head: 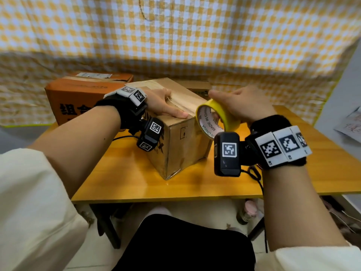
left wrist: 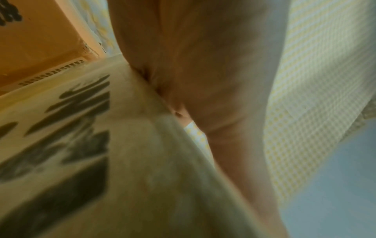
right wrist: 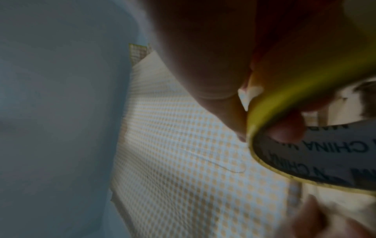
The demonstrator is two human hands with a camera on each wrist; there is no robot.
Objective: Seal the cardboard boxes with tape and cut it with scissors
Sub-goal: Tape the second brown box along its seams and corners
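Observation:
A plain brown cardboard box (head: 181, 141) stands on the wooden table (head: 195, 184), one corner towards me. My left hand (head: 164, 104) lies flat on its top, thumb stretched along the near top edge by the taped seam. My right hand (head: 240, 106) grips a yellow tape roll (head: 218, 118) just off the box's right top edge, fingers hooked through the printed core. In the right wrist view the tape roll (right wrist: 305, 145) fills the right side with a fingertip (right wrist: 284, 128) inside the core. The left wrist view shows the box's printed side (left wrist: 81, 145) and my palm (left wrist: 193, 64). No scissors are in view.
An orange cardboard box (head: 82, 94) with black print stands at the table's back left, touching the brown one. Another box (head: 197, 88) peeks out behind. A yellow-checked cloth (head: 175, 36) hangs along the back. A grey wall (head: 343, 94) stands at the right.

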